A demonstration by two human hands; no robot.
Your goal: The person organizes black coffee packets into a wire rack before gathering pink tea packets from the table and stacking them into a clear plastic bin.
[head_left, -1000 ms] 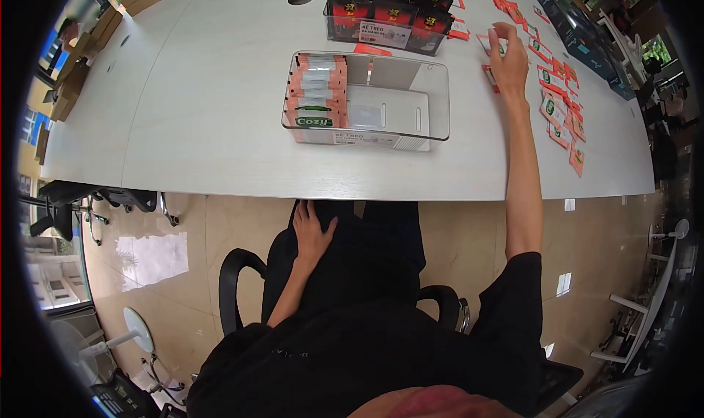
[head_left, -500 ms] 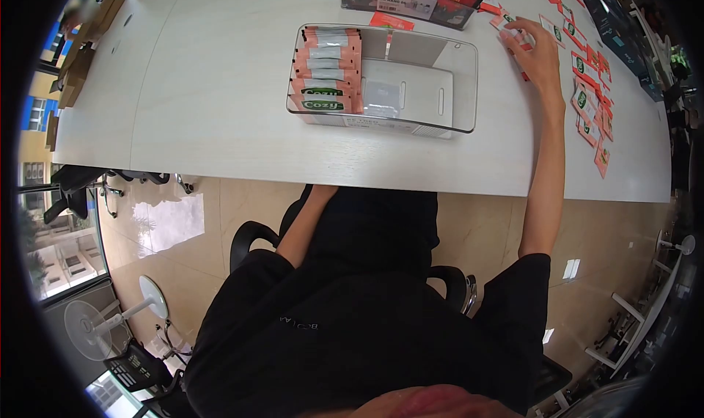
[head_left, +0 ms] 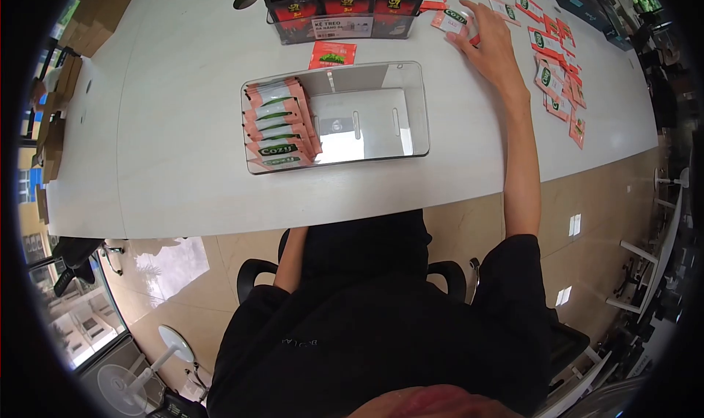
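Observation:
My right hand (head_left: 490,42) reaches over the table, its thumb and fingers curved around a Cozy sachet (head_left: 452,22) at their tips. Whether the fingers press on this sachet or just rest by it is hard to tell. Nearer to me stands a clear plastic bin (head_left: 422,125), with a row of pink Cozy sachets (head_left: 279,136) upright in its left end. A red packet (head_left: 333,55) lies behind the bin. My left hand is hidden below the table edge; only the forearm shows.
A black rack of dark coffee packs (head_left: 342,11) stands at the back. More sachets (head_left: 554,77) lie scattered and overlapping to the right. Dark boxes (head_left: 587,11) line the far right edge, and cartons (head_left: 95,18) stand at the far left.
The view has shifted, bringing the rack and bin lower in the frame. My right hand stays by the sachets, with a Cozy sachet now showing more clearly at its fingertips.

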